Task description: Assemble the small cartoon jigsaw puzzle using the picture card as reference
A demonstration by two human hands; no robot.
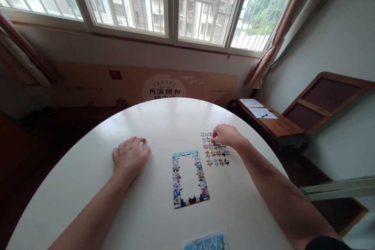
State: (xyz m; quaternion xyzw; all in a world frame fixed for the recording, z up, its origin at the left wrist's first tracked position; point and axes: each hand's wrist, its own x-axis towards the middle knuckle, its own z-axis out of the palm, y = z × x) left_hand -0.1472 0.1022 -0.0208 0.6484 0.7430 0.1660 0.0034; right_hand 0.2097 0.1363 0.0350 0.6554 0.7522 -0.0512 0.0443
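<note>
My left hand (pixel 130 157) rests on the white round table (pixel 146 211), fingers spread and holding nothing. Over the loose jigsaw pieces (pixel 215 153), laid out in rows, my right hand (pixel 227 134) reaches in from the right. Its thumb and fingertips are pinched together on a jigsaw piece at the upper part of the rows, largely covered by the fingers. Between my hands lies a joined jigsaw border (pixel 176 181), a rectangle with bare table showing inside it.
A blue printed box or card (pixel 206 242) lies at the near edge of view. Beyond the table are a printed cardboard panel (pixel 190 86) and barred windows. At the right stands a low wooden table (pixel 281 123) with papers and a pen on it.
</note>
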